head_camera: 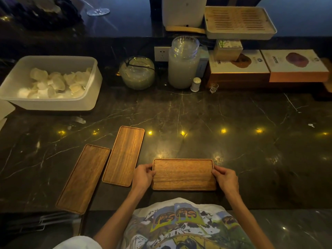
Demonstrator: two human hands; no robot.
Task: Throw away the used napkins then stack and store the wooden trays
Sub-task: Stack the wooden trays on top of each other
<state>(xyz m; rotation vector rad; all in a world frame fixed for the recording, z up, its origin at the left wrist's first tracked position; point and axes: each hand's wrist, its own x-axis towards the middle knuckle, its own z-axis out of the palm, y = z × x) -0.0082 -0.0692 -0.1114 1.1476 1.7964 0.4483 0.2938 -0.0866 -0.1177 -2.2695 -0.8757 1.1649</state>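
Observation:
A short wooden tray (184,174) lies crosswise on the dark marble counter right in front of me. My left hand (143,176) grips its left end and my right hand (225,178) grips its right end. Two longer wooden trays lie to the left, side by side and angled: the middle tray (124,156) and the left tray (83,178), whose near end reaches the counter's front edge. All three trays look bare. No napkin shows on them.
A white tub (10,81) of pale crumpled pieces sits at the back left. Behind stand a glass bowl (137,72), a tall jar of stacked glass dishes (183,63), a small white shaker (195,84), a tiny glass (214,87), boxes (265,65) and a slatted tray (239,22).

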